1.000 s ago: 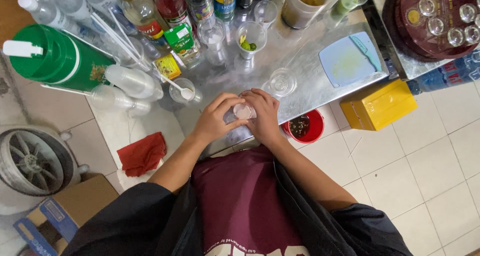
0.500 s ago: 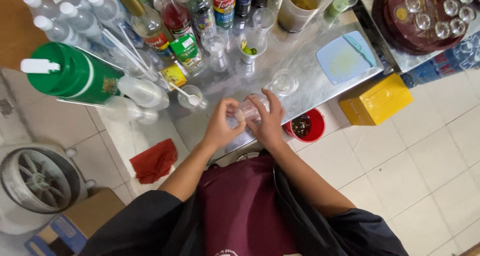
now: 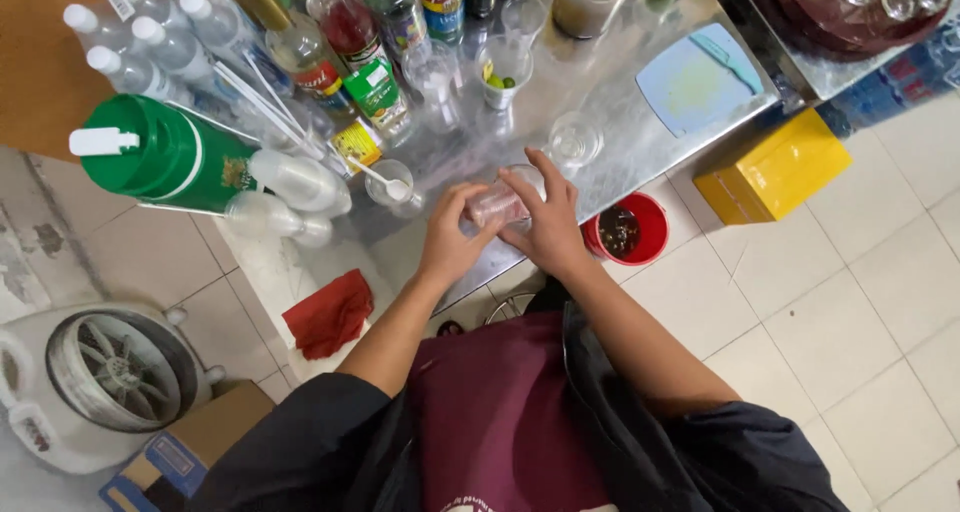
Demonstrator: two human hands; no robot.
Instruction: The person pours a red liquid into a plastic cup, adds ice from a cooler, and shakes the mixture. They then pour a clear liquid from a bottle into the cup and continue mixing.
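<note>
Both of my hands close around a small clear plastic cup [image 3: 497, 206] with a pinkish tint, held over the near edge of the steel counter [image 3: 610, 152]. My left hand [image 3: 452, 238] grips the cup from the left. My right hand [image 3: 545, 222] covers its right side and top, fingers spread over it. An empty clear glass [image 3: 574, 138] stands just beyond my right hand. A small glass with a white spoon [image 3: 390, 184] stands to the left of my left hand.
Syrup and water bottles [image 3: 340, 42] crowd the counter's far left beside a large green jug [image 3: 170, 157]. A blue cutting board [image 3: 700, 80] lies right. On the tiled floor are a red bucket [image 3: 628, 230], yellow box [image 3: 765, 167], red cloth [image 3: 328, 314] and fan [image 3: 110, 372].
My hands stay together on the cup; the right hand's fingers have shifted over its top. The camera view has drifted slightly.
</note>
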